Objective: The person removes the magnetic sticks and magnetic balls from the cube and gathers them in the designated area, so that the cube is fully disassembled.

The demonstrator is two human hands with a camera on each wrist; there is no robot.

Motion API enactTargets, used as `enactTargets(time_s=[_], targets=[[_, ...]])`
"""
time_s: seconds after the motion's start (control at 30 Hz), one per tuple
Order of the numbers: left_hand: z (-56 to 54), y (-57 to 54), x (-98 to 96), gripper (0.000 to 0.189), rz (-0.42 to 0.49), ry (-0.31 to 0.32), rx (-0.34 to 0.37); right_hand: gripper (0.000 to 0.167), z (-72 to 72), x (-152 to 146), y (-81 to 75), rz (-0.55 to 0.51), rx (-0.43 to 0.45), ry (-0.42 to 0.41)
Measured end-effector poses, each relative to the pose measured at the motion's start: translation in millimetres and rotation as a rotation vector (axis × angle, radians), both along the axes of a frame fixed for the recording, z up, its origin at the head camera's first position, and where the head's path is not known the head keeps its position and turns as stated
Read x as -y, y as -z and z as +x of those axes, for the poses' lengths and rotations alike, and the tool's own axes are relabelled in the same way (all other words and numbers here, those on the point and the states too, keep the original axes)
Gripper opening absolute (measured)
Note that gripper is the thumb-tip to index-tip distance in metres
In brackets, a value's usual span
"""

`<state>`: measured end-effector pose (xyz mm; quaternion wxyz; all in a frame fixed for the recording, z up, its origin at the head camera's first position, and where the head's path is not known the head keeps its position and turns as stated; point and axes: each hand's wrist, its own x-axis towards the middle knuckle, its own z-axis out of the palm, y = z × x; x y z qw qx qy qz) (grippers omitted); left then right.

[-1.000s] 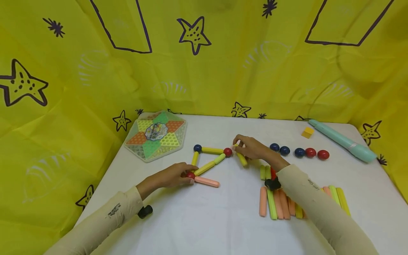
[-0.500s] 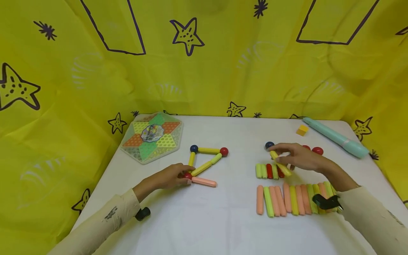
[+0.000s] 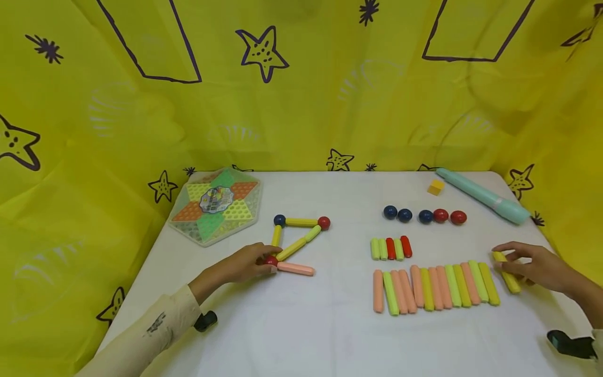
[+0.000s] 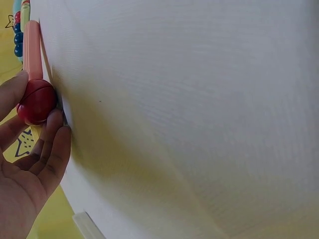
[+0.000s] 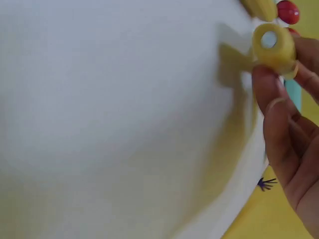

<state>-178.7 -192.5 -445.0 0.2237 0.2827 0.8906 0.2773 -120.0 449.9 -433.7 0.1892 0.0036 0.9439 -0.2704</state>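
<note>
My left hand (image 3: 247, 262) holds a red ball (image 4: 37, 102) between thumb and fingers at the near corner of a shape on the table. From that ball run a pink stick (image 3: 296, 269), a yellow stick (image 3: 291, 250) that meets a short green stick (image 3: 313, 233), and another yellow stick (image 3: 276, 235). A blue ball (image 3: 279, 220) and a second red ball (image 3: 323, 223) mark the far corners. At the right, my right hand (image 3: 542, 266) pinches a yellow stick (image 3: 506, 273) beside the row of long sticks; its end shows a silvery disc in the right wrist view.
Long pink, green and yellow sticks (image 3: 438, 288) lie in a row, with short green and red sticks (image 3: 391, 248) behind. Several blue and red balls (image 3: 426, 217) sit farther back, near an orange cube (image 3: 435, 187) and a teal tube (image 3: 482, 195). A hexagonal game board (image 3: 214, 204) lies back left.
My right hand has carried the yellow stick from beside the shape to the right end of the long stick row. My left hand keeps its hold on the red ball.
</note>
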Motion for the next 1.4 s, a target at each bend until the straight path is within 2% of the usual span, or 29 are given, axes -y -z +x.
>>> enactTargets(time_s=[0.2,0.4,0.57,0.77,1.07,1.23,1.4], targets=[[0.3,-1.5,-0.3,0.052,0.005,-0.001,0.001,0.048,7.0,-2.3,7.0,0.004,0.000,0.022],[0.3,-0.9,0.9,0.052,-0.007,-0.004,0.000,0.051,8.2,5.1,7.4,-0.019,0.011,-0.012],[0.6,-1.1,2.2,0.052,-0.004,-0.004,-0.002,0.054,6.9,8.7,6.9,0.034,0.011,-0.013],[0.9,-0.8,3.1,0.052,-0.009,-0.001,-0.008,0.047,13.3,12.0,3.5,0.080,-0.036,-0.014],[0.8,1.7,3.6,0.052,0.004,-0.009,0.002,0.046,10.6,14.4,-2.9,0.126,-0.024,-0.033],[-0.8,3.7,3.7,0.052,0.003,0.009,-0.016,0.046,8.4,24.6,-10.1,0.124,-0.120,-0.015],[-2.5,4.8,4.4,0.052,0.005,0.010,-0.015,0.039,-4.7,61.8,-30.4,0.051,-0.224,-0.078]])
